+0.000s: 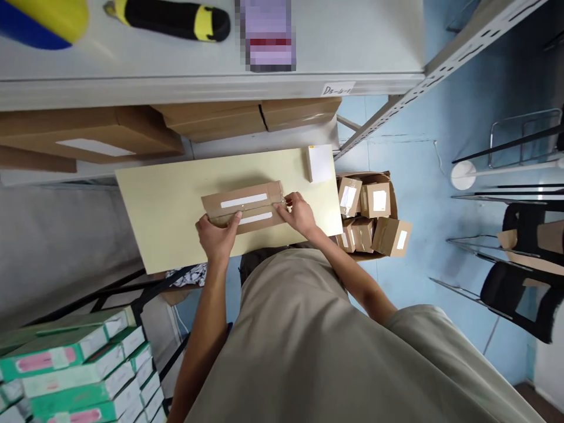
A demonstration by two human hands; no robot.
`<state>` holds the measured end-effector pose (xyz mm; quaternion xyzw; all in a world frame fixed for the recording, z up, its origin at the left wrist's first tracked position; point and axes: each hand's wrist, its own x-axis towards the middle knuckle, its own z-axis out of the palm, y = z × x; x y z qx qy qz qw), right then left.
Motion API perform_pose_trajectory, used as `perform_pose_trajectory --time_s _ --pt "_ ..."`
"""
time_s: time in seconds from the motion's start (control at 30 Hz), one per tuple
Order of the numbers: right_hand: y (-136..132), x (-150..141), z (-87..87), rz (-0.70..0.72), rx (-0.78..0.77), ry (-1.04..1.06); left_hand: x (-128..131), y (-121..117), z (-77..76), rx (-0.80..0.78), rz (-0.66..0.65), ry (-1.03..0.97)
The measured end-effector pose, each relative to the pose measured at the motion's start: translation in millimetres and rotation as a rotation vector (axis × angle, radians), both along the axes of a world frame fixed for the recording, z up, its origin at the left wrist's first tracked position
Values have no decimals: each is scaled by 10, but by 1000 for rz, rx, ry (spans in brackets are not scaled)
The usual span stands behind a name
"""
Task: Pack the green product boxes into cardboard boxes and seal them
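Note:
A brown cardboard box (254,200) with two white label strips and a taped seam lies on the pale yellow tabletop (167,205). My left hand (218,235) grips its left end, thumb on top at the seam and fingers around the near corner. At the opposite end, my right hand (300,214) has its thumb pressed on the box's edge and its fingers bent in close. Something shiny, like transparent tape, shows at that end beside the fingertips. Whether the right fingers pinch the tape itself, I cannot tell.
A white box (320,163) stands at the table's back right corner. Right of the table, an open carton (393,194) holds several small labelled boxes. A shelf (365,50) above carries a black-yellow cutter (171,19). Green-white boxes (74,376) are stacked lower left.

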<state>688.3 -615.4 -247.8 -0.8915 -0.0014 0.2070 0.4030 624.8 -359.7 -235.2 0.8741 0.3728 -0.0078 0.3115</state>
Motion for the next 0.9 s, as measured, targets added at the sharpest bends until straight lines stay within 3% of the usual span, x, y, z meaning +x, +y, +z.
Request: perform_pose_trajectory --time_s 0.13,0.27,0.37,0.47,0.6,0.9 --pt "-286 175 -53 -39 11 -119 183 -289 134 74 -198 -264" --pt "-713 504 -244 -207 -156 -269 573 -863 268 -82 -466 -382" --pt "-921 711 -426 -50 -237 -235 831 -1317 281 -156 -648 -377" --pt "-1020 784 -555 146 -272 -197 922 -1608 242 -192 -743 -348" --pt "-1088 769 -600 195 -294 -185 866 -1727 195 -236 -773 -295" --pt "-1217 884 -575 201 -262 -169 885 -1738 103 -267 -785 -240"
